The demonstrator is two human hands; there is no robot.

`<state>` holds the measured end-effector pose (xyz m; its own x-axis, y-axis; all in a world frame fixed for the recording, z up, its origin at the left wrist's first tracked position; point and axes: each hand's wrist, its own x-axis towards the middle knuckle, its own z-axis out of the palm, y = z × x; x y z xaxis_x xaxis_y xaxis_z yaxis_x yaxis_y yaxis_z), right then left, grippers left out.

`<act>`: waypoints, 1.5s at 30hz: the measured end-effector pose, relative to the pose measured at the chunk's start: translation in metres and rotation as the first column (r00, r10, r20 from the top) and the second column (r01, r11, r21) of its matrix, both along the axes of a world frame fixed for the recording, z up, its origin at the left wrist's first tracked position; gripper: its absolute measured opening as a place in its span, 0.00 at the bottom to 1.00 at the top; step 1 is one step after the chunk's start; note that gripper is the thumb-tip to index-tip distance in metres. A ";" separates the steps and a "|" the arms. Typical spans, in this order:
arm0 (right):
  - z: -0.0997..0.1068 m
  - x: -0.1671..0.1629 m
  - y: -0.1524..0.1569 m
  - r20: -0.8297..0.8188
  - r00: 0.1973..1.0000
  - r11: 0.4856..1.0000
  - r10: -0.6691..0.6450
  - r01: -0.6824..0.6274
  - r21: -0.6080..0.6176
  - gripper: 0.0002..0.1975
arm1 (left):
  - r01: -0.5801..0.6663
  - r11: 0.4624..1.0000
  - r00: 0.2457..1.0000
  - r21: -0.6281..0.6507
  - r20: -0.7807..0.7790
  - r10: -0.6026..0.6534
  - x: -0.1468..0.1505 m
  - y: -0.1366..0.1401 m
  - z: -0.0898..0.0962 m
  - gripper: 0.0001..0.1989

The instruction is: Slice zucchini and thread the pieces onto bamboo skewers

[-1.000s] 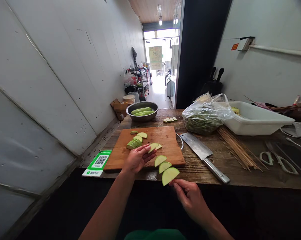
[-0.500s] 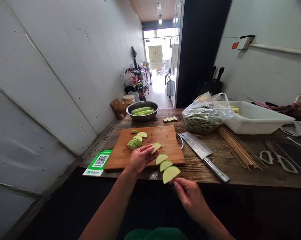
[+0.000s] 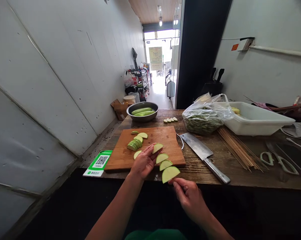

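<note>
My left hand [image 3: 145,163] pinches a half-round zucchini slice [image 3: 157,148] above the wooden cutting board [image 3: 162,133]. Just below it, zucchini slices [image 3: 170,174] hang in a row on a skewer, whose stick is mostly hidden. My right hand [image 3: 187,195] closes on the skewer's near end, in front of the table edge. The held slice is at the far end of that row; whether the tip has pierced it I cannot tell. On the board lies a fanned stack of cut zucchini [image 3: 134,144] with a few loose slices around it.
Behind the board stands a metal bowl [image 3: 142,116] with whole zucchini. A cleaver [image 3: 199,148] lies right of the board, beside bamboo skewers [image 3: 236,148] and scissors [image 3: 280,160]. Farther back are a plastic bag of greens [image 3: 205,116] and a white tub [image 3: 260,121]. A QR-code card [image 3: 97,163] lies left.
My left hand has shifted slightly right with its slice, closer to the skewered row. A loose slice on the board now shows beside it. My right hand has hardly moved.
</note>
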<state>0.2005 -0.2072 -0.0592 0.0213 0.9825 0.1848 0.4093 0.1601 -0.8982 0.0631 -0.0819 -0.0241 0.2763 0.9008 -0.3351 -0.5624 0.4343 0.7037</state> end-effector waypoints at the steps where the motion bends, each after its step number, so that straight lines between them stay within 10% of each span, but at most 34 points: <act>1: 0.000 0.000 -0.001 -0.003 1.000 1.000 -0.001 0.001 -0.005 0.15 | -0.003 1.000 1.000 0.016 0.006 0.003 0.001 0.000 -0.001 0.09; 24: -0.009 0.006 -0.001 -0.201 0.977 0.994 0.070 -0.086 -0.068 0.16 | -0.136 0.991 0.991 -0.004 0.004 0.136 0.009 -0.004 -0.004 0.07; 30: 0.013 0.028 0.041 -0.236 0.971 0.993 0.034 -0.006 0.121 0.17 | -0.046 0.967 0.997 0.250 -0.042 0.058 0.026 -0.016 0.008 0.17; 36: 0.036 0.023 0.093 -0.366 0.930 0.973 -0.031 0.113 0.203 0.12 | -0.030 0.821 0.979 0.571 -0.150 0.140 0.049 -0.001 0.029 0.18; 45: 0.050 0.044 0.169 -0.269 0.957 0.919 -0.109 0.200 0.340 0.12 | -0.017 0.911 0.999 0.413 -0.024 0.029 0.088 0.075 0.042 0.14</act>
<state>0.2441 -0.0384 -0.0095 0.2554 0.8306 0.4948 0.2351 0.4430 -0.8651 0.1511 -0.0065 0.0178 0.2496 0.9665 0.0604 -0.5452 0.0887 0.8336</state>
